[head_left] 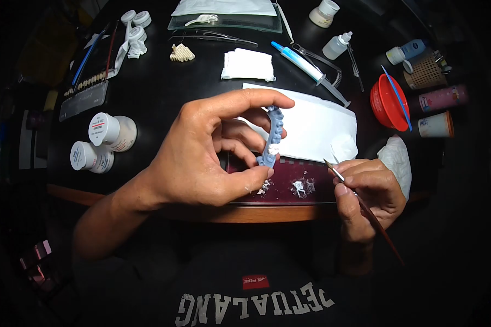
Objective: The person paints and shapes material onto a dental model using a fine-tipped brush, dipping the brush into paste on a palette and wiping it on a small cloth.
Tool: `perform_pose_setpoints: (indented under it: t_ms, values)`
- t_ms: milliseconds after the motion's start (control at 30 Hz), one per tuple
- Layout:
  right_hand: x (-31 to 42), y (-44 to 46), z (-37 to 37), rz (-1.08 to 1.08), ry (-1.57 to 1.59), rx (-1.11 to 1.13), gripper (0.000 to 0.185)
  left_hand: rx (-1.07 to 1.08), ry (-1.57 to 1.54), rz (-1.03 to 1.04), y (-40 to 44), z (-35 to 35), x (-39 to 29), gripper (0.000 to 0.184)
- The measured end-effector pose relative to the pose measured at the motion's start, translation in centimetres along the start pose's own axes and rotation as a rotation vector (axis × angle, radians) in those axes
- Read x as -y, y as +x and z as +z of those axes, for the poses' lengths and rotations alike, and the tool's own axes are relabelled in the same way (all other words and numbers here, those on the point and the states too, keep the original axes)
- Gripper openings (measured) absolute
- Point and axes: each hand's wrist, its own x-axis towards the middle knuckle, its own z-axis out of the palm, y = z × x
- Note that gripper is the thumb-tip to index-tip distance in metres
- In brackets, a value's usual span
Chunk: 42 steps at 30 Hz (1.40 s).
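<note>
My left hand [204, 150] grips a blue-grey dental model [274, 133] by its two ends, thumb at the lower end and index finger at the upper. On the model's row of teeth sits a small white patch [274, 149]. To the right, my right hand [371, 191] pinches a fine brush [377, 224] with a dark red handle. The brush's pointed tip is apart from the model, near the edge of a white folded paper sheet [322, 122]. A crumpled white tissue [395, 163] lies against the back of my right hand.
White powder [299, 188] is scattered on the dark red mat [245, 199]. Two powder jars [114, 131] stand left. A syringe [311, 71], a dropper bottle [337, 46], a red bowl [387, 103] and a paper cup [436, 124] are right. A folded cloth [248, 64] lies farther back.
</note>
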Motion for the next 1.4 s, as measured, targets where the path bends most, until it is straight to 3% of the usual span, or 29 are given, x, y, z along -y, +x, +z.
perform_pose_setpoints:
  t_ms: [100,333,567,867,967,1400]
  values:
    - [-0.4,-1.5,-0.6,0.028,0.015,0.001,0.014,-0.038,0.025,0.012,0.1,0.1,-0.2,0.070]
    - [-0.4,-2.8,-0.2,-0.058,-0.280,0.083,0.020,-0.041,0.084,0.059,0.2,0.1,-0.1,0.072]
    - [-0.6,-3.0,0.2,-0.016,-0.267,0.173,0.018,-0.037,0.098,0.066,0.2,0.1,0.0,0.073]
    - [-0.8,-2.8,0.1,-0.057,-0.270,0.105,0.019,-0.037,0.100,0.079,0.2,0.1,0.1,0.073]
    - [-0.4,-3.2,0.2,0.020,-0.271,0.131,0.020,-0.045,0.089,0.072,0.2,0.2,0.0,0.073]
    - [-0.7,-2.5,0.3,-0.077,-0.293,0.124,0.018,-0.030,0.089,0.049,0.2,0.2,-0.2,0.073]
